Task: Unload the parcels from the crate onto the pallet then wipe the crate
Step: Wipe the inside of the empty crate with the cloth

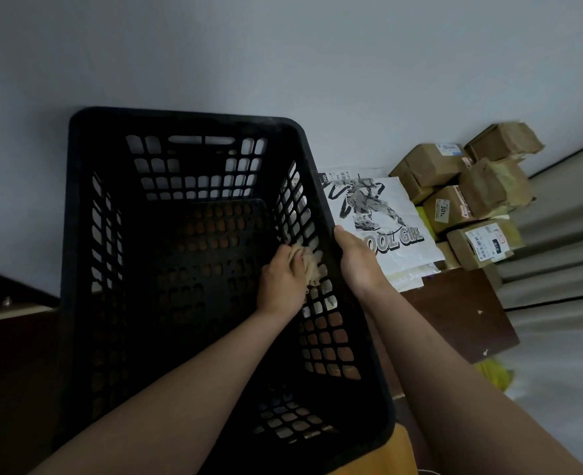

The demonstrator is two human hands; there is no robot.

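Pale wall behind, parcels (454, 200) stacked at frame right, unloading seemingly done; your left hand (283, 279) clutches a cloth (312, 265) inside the empty crate (180, 114), apparently mid-wipe, right hand (355, 255) gripping its rim.

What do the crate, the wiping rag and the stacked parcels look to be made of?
Crate: black moulded plastic, matt, judging by its lattice cut-outs. Rag: soft beige fabric, bunched up. Parcels: mostly brown cardboard, taped and labelled; one white bag looks like plastic film.

Black lattice-holed crate (180, 121); beige cloth (312, 265); brown parcels (434, 162); white mailer bag (403, 262), grey-black figure print; dark-brown pallet (454, 313).
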